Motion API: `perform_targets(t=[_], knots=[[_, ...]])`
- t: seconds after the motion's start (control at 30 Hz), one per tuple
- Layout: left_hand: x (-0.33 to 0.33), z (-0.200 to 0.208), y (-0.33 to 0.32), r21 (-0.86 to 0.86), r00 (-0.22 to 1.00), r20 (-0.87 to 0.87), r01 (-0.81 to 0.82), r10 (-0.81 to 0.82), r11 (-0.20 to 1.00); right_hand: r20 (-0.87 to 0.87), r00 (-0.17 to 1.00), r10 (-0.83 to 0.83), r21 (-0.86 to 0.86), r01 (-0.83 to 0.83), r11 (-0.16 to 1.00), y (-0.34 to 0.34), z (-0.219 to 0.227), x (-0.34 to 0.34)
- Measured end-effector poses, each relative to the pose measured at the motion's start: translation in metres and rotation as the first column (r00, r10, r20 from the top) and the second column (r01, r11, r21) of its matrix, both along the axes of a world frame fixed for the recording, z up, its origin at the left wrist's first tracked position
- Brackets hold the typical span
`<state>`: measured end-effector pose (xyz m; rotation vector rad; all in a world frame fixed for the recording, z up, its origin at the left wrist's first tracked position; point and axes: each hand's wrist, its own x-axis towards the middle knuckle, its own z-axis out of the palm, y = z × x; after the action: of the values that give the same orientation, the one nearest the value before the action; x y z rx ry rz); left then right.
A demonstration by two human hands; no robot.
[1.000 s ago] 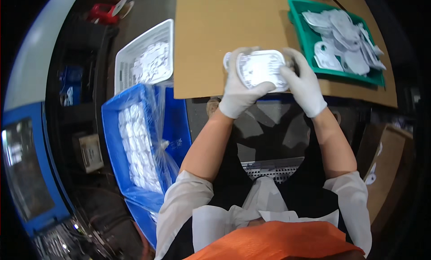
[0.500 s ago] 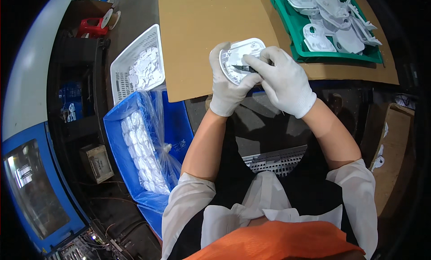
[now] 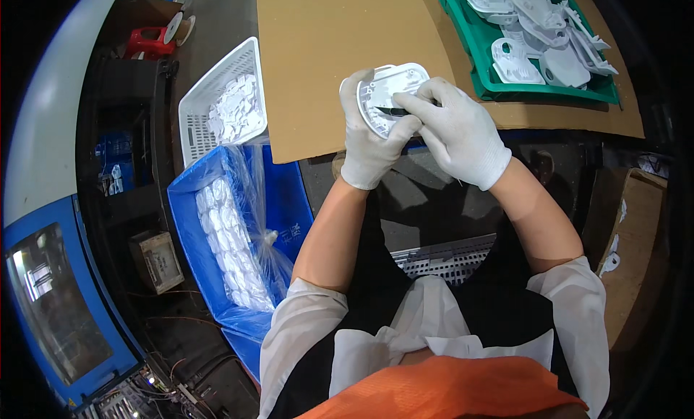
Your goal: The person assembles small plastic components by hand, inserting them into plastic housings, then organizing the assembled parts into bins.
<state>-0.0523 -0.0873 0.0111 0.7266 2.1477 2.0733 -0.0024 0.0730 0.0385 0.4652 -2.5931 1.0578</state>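
Note:
Both of my hands wear white gloves. My left hand [image 3: 365,140] is closed round a white plastic housing [image 3: 376,93] with rounded corners, its ribbed inner side facing up. Fingers wrap its left edge and the thumb presses its near rim. My right hand [image 3: 455,126] is closed on a small knife [image 3: 392,111]; its dark pointed blade lies over the inside of the housing, pointing left. The handle is mostly hidden in the fingers. I hold the housing above the near edge of a brown cardboard-covered table [image 3: 318,57].
A green tray [image 3: 499,95] of white plastic parts sits at the table's far right. Left of the table, a white basket [image 3: 189,126] holds small white pieces. Nearer is a blue bin [image 3: 191,224] with bagged white parts. A blue-framed machine [image 3: 94,274] stands at far left.
The housing has turned slightly in my left hand, and more of its outer left edge shows. The knife blade has tilted a little. Both hands stay almost in place.

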Motion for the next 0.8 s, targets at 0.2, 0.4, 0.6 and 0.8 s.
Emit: perform_targets(t=[0.2,0.4,0.6,0.8], knots=[[0.007,0.005,0.005,0.058,0.998,0.04,-0.043,0.041,0.997,-0.024,0.999,-0.043,0.02,0.044,0.999,-0.003,0.0,0.002],[0.007,0.003,0.005,0.052,0.998,-0.053,-0.039,0.041,0.998,0.11,0.994,0.013,-0.011,-0.012,1.0,0.003,0.005,0.004],[0.007,0.001,0.007,0.077,0.993,-0.07,-0.09,0.096,0.993,0.072,0.996,-0.056,0.03,0.054,0.998,-0.002,0.01,0.006],[0.002,-0.004,0.007,0.056,0.975,-0.194,-0.097,0.106,0.994,0.072,0.995,-0.062,-0.022,0.064,0.998,0.0,0.005,0.004]])
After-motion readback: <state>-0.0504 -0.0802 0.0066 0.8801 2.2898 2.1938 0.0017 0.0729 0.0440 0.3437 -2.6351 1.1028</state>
